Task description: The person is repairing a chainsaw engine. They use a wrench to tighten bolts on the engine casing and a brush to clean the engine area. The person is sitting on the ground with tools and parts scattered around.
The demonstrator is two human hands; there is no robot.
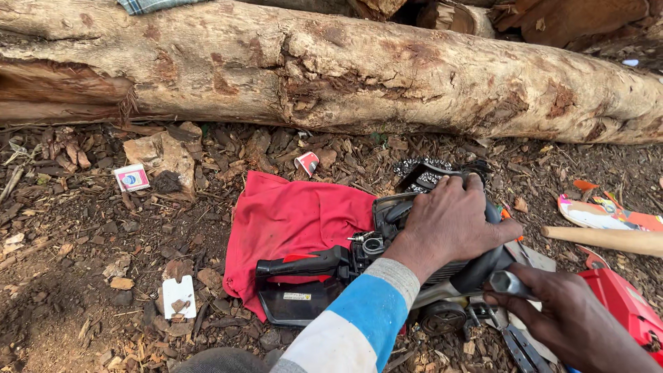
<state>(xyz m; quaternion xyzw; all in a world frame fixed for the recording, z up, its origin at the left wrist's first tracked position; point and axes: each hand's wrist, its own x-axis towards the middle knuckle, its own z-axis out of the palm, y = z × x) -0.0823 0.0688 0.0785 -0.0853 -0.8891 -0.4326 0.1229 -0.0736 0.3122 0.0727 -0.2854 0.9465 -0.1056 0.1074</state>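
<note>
A black chainsaw body (345,266) with a red-trimmed rear handle lies on a red cloth (290,217) spread over bark-littered ground. My left hand (449,221) presses down flat on top of the saw's housing, in a sleeve banded grey, blue and white. My right hand (566,318) is closed around a metal socket wrench (510,283), its hexagonal end pointing toward the saw's side. A loose saw chain (421,173) lies coiled just beyond my left hand.
A thick log (331,69) runs across the far side. A wooden handle (608,238) and a colourful sandal (601,211) lie at right, a red casing (628,304) at lower right. Small cartons (131,177) and a white card (179,295) sit among wood chips.
</note>
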